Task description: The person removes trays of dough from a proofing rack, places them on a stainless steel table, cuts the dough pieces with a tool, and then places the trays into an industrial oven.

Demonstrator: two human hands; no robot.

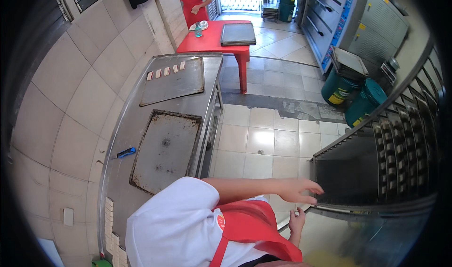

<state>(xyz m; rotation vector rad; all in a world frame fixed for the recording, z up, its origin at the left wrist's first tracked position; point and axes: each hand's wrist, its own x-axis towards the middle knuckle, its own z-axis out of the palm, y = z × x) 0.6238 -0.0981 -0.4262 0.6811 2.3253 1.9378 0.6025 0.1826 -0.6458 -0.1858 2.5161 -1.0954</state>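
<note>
My left arm reaches across to the right, and my left hand [301, 191] is open, its fingers stretched and apart beside the near corner of a metal tray rack [346, 165]. Nothing shows in that hand. Just below it is my right hand [296, 225], fingers loosely bent and thumb apart, next to the metal edge of a blurred surface [348, 234] at the lower right. No held object can be made out in it. Several loaded trays [388, 158] are stacked on the rack's right side, with small pale pieces in rows.
On the steel table [120, 182] at left lie a stained baking tray [165, 147], a tray [181, 85] with several small rolls [167, 72], and a blue cutter [126, 152]. Pale strips [109, 220] line its edge. Beyond are a red table [209, 43], a person [193, 3] and green bins [339, 89].
</note>
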